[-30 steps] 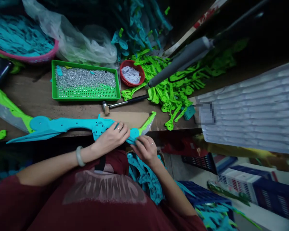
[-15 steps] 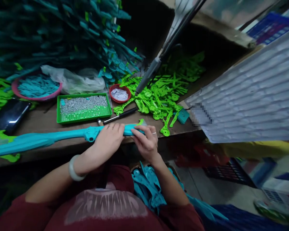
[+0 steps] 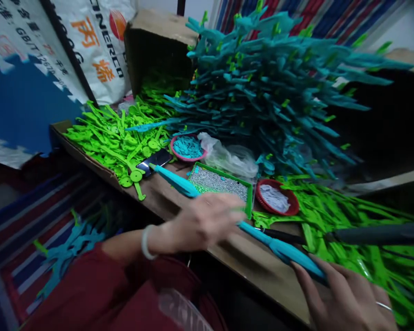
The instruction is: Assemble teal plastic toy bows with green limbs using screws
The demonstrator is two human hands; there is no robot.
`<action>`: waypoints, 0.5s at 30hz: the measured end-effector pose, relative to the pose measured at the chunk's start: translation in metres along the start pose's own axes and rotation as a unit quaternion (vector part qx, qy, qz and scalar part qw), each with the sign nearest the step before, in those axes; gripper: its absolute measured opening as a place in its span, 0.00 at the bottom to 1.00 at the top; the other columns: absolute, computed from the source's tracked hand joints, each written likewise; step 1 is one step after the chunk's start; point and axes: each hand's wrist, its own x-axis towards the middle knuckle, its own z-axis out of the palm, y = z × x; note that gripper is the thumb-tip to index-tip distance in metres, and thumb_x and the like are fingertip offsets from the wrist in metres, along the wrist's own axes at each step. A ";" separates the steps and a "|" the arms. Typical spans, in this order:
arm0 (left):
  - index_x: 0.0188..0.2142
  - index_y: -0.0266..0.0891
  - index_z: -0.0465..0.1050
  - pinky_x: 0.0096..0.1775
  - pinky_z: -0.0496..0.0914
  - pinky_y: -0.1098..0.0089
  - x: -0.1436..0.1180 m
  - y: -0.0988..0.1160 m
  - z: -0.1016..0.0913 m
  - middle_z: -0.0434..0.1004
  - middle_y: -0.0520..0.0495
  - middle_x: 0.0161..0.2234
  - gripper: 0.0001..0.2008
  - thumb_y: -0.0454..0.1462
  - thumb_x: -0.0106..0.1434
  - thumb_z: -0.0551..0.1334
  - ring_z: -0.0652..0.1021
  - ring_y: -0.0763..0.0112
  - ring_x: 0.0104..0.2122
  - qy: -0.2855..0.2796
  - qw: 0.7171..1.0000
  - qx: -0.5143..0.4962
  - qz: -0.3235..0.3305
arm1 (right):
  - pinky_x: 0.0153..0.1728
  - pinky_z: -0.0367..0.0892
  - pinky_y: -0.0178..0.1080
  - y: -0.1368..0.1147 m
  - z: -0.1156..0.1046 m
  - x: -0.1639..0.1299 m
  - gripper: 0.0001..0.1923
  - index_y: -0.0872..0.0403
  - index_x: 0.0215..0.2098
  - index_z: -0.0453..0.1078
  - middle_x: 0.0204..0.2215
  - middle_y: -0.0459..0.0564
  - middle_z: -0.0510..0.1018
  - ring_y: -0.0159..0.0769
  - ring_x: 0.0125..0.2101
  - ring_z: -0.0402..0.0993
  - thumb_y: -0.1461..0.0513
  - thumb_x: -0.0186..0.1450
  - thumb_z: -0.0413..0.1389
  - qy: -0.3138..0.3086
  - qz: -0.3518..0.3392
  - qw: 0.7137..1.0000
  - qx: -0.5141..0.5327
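A long blue plastic part (image 3: pixel 262 239) slants across the bench edge from upper left to lower right. My right hand (image 3: pixel 352 294) grips its right end between thumb and fingers. Over its middle is my left hand (image 3: pixel 203 220), smeared by motion and hiding a stretch of the part. Whether those fingers touch the part I cannot make out. Just behind my left hand is a green tray (image 3: pixel 251 195) of small silvery pieces. Part of a dark-handled tool (image 3: pixel 290 235) lies behind the blue part.
A red basket (image 3: pixel 295 209) of whitish pieces and a pink basket (image 3: pixel 174 154) of blue pieces flank the tray. Bright green plastic parts (image 3: pixel 106 138) lie heaped on both sides. A tall pile of blue parts (image 3: pixel 269 92) rises behind. A phone (image 3: pixel 158 161) and clear plastic bag (image 3: pixel 231 158) lie there.
The view has swung left. The blue part now slants with its right end nearer me. My left hand has shifted from closed on the part to blurred motion over its middle; my right hand still grips the end.
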 end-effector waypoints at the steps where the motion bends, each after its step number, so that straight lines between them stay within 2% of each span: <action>1: 0.53 0.37 0.71 0.59 0.65 0.58 -0.012 -0.020 -0.016 0.73 0.41 0.57 0.14 0.39 0.71 0.56 0.68 0.62 0.61 -0.002 0.998 0.025 -0.056 | 0.23 0.67 0.51 0.002 0.000 0.003 0.29 0.46 0.63 0.63 0.29 0.56 0.75 0.52 0.25 0.70 0.48 0.66 0.52 0.003 -0.010 1.000 0.002; 2: 0.53 0.38 0.71 0.58 0.65 0.56 -0.022 -0.041 -0.028 0.74 0.42 0.56 0.14 0.40 0.70 0.58 0.69 0.61 0.60 -0.014 0.995 0.043 -0.091 | 0.23 0.67 0.51 0.003 0.001 0.005 0.27 0.47 0.61 0.65 0.29 0.56 0.75 0.52 0.26 0.70 0.48 0.66 0.52 -0.001 -0.007 1.000 0.005; 4: 0.49 0.39 0.74 0.55 0.67 0.57 -0.035 -0.079 -0.044 0.79 0.43 0.51 0.12 0.41 0.71 0.58 0.76 0.63 0.53 -0.062 0.995 0.042 -0.071 | 0.23 0.67 0.49 0.002 0.002 0.010 0.24 0.47 0.57 0.68 0.30 0.57 0.75 0.53 0.28 0.72 0.47 0.67 0.50 -0.024 0.015 1.000 0.010; 6: 0.47 0.39 0.75 0.51 0.69 0.61 -0.040 -0.105 -0.050 0.81 0.44 0.49 0.12 0.40 0.71 0.57 0.79 0.66 0.48 -0.094 0.994 0.033 -0.053 | 0.22 0.65 0.48 -0.001 0.004 0.013 0.21 0.45 0.53 0.70 0.31 0.56 0.75 0.53 0.30 0.74 0.46 0.68 0.48 -0.040 0.043 0.998 0.018; 8: 0.47 0.39 0.76 0.48 0.69 0.64 -0.039 -0.118 -0.051 0.81 0.45 0.49 0.12 0.41 0.72 0.57 0.80 0.67 0.47 -0.115 0.992 0.026 -0.049 | 0.21 0.64 0.46 -0.004 0.005 0.013 0.20 0.44 0.50 0.71 0.32 0.56 0.76 0.52 0.31 0.75 0.46 0.68 0.48 -0.048 0.055 0.997 0.018; 11: 0.46 0.42 0.76 0.49 0.68 0.65 -0.033 -0.125 -0.050 0.82 0.46 0.48 0.12 0.42 0.72 0.57 0.80 0.68 0.48 -0.144 0.989 0.013 -0.037 | 0.21 0.65 0.44 -0.004 0.006 0.013 0.18 0.49 0.45 0.73 0.32 0.57 0.78 0.48 0.30 0.77 0.48 0.68 0.51 -0.052 0.045 0.998 0.015; 15: 0.44 0.42 0.77 0.49 0.68 0.66 -0.029 -0.134 -0.052 0.82 0.47 0.47 0.12 0.42 0.72 0.56 0.80 0.69 0.47 -0.125 0.992 -0.016 -0.010 | 0.23 0.66 0.41 -0.004 0.003 0.016 0.18 0.54 0.42 0.74 0.33 0.56 0.78 0.45 0.30 0.76 0.49 0.69 0.52 -0.055 0.058 0.997 0.016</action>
